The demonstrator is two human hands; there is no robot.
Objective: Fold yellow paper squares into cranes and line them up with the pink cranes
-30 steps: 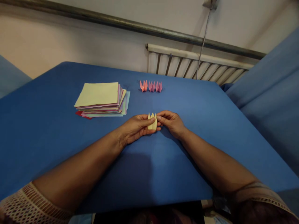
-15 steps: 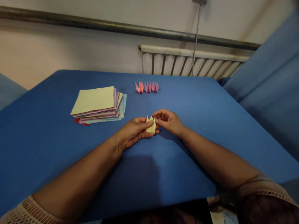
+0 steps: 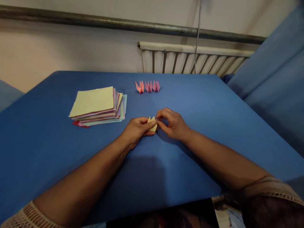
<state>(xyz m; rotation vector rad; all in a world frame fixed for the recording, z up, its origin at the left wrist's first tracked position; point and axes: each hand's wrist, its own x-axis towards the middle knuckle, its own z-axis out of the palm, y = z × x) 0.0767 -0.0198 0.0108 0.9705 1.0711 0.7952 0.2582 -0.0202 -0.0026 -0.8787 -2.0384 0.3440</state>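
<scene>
A small pale-yellow origami crane [image 3: 150, 120] with pointed tips is held above the blue table, in the middle of the view. My left hand [image 3: 137, 129] is closed on its body, thumb pressed across the front. At its right side, my right hand [image 3: 172, 124] pinches one narrow tip between thumb and forefinger. The fingers hide part of the folded paper. Farther back stand three finished-looking origami cranes in a row: an orange-pink crane [image 3: 140, 87] on the left, then a pink crane [image 3: 148, 86] and another pink crane [image 3: 156, 86].
A stack of coloured paper sheets [image 3: 95, 101], pale yellow on top, lies at the left. The blue table [image 3: 201, 104] reaches back to a wall with a radiator [image 3: 180, 57] and a metal pipe [image 3: 106, 23]. A blue curtain [image 3: 277, 63] hangs at the right.
My right hand has closed its thumb and forefinger on the paper's right tip. The yellow paper has turned and tilted slightly in my left hand. The view has shifted a little.
</scene>
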